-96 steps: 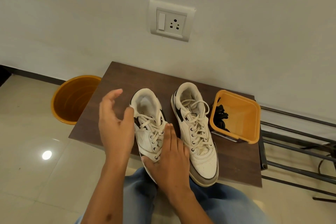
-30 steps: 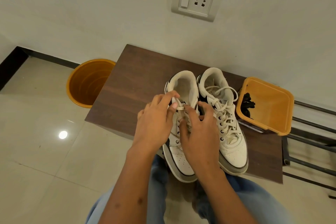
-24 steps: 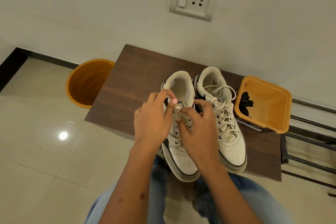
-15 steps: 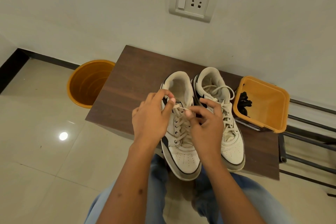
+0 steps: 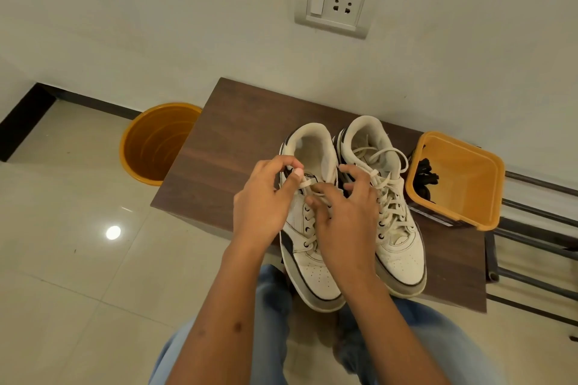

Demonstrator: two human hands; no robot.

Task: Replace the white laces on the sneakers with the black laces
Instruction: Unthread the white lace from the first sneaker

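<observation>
Two white sneakers with black trim stand side by side on a dark wooden table (image 5: 237, 131), toes toward me. My left hand (image 5: 262, 200) pinches the white lace (image 5: 308, 182) at the top of the left sneaker (image 5: 312, 272). My right hand (image 5: 344, 216) lies over that shoe's lacing, thumb and forefinger on the same lace, the other fingers spread. The right sneaker (image 5: 397, 247) is fully laced in white, its loops lying loose. Black laces (image 5: 427, 173) lie bunched in an orange square tub (image 5: 469, 181) to the right.
An orange round bucket (image 5: 156, 141) stands on the tiled floor left of the table. A metal rack (image 5: 538, 247) runs along the right. A wall socket (image 5: 336, 3) is above. My knees in blue jeans are under the table's near edge.
Both hands went from resting near the left sneaker to working its top lace. Over the last second the hands have drawn the lace up near the tongue, and the right fingers have spread.
</observation>
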